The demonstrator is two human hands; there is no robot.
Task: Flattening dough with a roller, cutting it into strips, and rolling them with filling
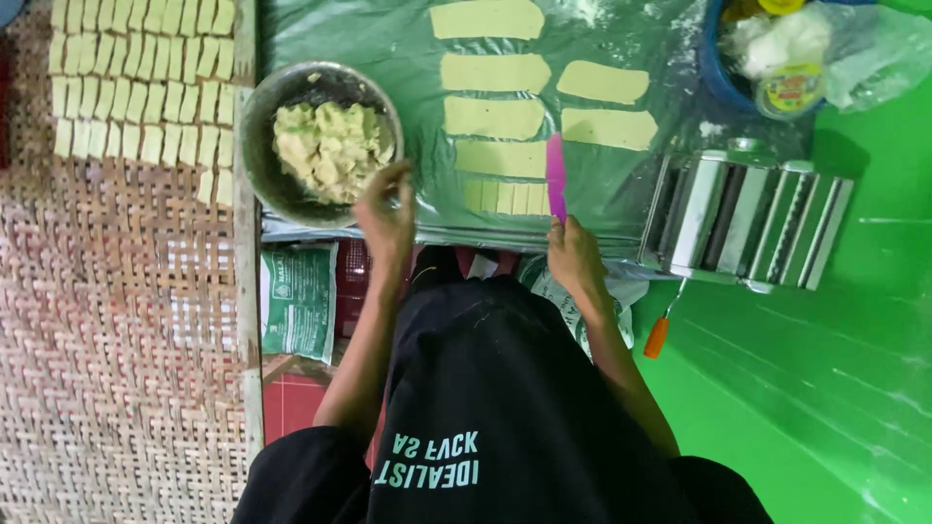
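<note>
Right hand grips pink cutter upright.

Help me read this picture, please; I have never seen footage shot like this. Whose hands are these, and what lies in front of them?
A camera on the person's head looks down at their own bare hands. The left hand touches the rim of a metal bowl of pale filling. The right hand holds a pink cutter at pale dough strips on a green sheet. A roller machine stands to the right; small cut pieces lie on a woven tray to the left.
</note>
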